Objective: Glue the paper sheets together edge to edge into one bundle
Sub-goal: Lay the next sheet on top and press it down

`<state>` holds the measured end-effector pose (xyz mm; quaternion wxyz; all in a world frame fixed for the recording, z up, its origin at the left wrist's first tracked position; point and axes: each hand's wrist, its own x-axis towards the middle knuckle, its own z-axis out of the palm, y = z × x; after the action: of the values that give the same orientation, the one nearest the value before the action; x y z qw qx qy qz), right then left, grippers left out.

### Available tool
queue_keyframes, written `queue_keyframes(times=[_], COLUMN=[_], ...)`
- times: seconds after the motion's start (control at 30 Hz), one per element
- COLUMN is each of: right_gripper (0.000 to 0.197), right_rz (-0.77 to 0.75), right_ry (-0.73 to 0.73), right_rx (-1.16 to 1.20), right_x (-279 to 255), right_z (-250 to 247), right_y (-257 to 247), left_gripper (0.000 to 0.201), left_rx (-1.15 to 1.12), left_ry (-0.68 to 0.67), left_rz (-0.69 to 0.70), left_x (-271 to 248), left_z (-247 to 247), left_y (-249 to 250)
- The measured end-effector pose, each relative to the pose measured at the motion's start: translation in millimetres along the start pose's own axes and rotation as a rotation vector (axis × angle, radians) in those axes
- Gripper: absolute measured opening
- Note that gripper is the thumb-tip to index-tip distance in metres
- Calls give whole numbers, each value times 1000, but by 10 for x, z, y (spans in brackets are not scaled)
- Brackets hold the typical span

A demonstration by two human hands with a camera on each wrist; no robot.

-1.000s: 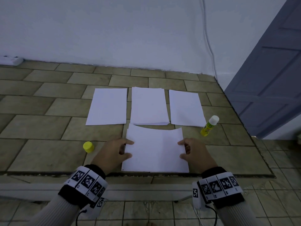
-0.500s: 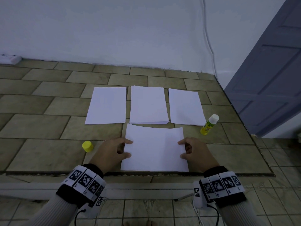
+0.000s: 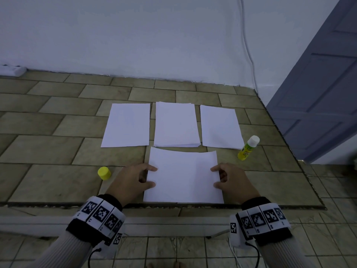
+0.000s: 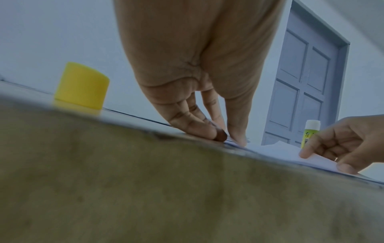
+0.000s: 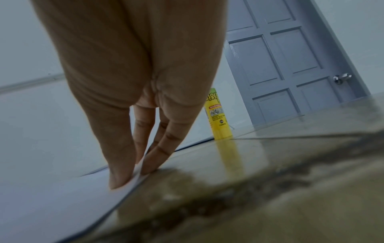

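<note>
A white paper sheet bundle [image 3: 183,178] lies near the front edge of the tiled surface [image 3: 48,182]. My left hand [image 3: 152,176] pinches its left edge, thumb on top. My right hand [image 3: 214,176] pinches its right edge; in the right wrist view the thumb of this hand [image 5: 133,174] lies on the paper [image 5: 51,189] with the fingers at the edge. Behind lie three more paper lots: left [image 3: 126,125], middle stack [image 3: 176,124], right [image 3: 220,127]. An uncapped glue stick [image 3: 248,148] stands at the right. Its yellow cap [image 3: 104,173] sits beside my left hand.
A white wall runs behind the surface, with a cable [image 3: 249,55] hanging down it and a power strip [image 3: 11,70] at the far left. A grey-blue door [image 3: 318,89] stands beyond the surface's right edge. The floor lies below the front edge.
Both hands stay at the side edges of the near paper. Its far edge flattened, then bowed slightly again.
</note>
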<state>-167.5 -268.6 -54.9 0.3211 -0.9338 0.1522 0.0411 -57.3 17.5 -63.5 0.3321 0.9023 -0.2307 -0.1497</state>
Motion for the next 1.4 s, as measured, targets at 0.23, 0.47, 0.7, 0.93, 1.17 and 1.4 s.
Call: queue_keyframes(times=[0.23, 0.47, 0.7, 0.93, 1.17, 1.4], right_gripper=[42, 42, 47, 98, 105, 94], right_rz=[8, 54, -43, -260, -255, 31], right_ry=[-3, -36, -41, -93, -16, 84], right_rx=[-44, -367, -518, -368, -444, -489], right_x=[-2, -56, -39, 197, 334, 213], right_z=[5, -32, 175, 851, 949, 477], right_y=[-38, -210, -535, -978, -737, -5], left_gripper=[38, 62, 100, 62, 71, 74], left_rx=[59, 340, 572, 564, 599, 625], left_ry=[-9, -62, 2, 74, 54, 59], left_rz=[13, 34, 130, 179, 165, 137], left_x=[1, 64, 195, 149, 184, 187], left_z=[10, 6, 385, 447, 477, 469], left_y=[-12, 86, -42, -162, -197, -177])
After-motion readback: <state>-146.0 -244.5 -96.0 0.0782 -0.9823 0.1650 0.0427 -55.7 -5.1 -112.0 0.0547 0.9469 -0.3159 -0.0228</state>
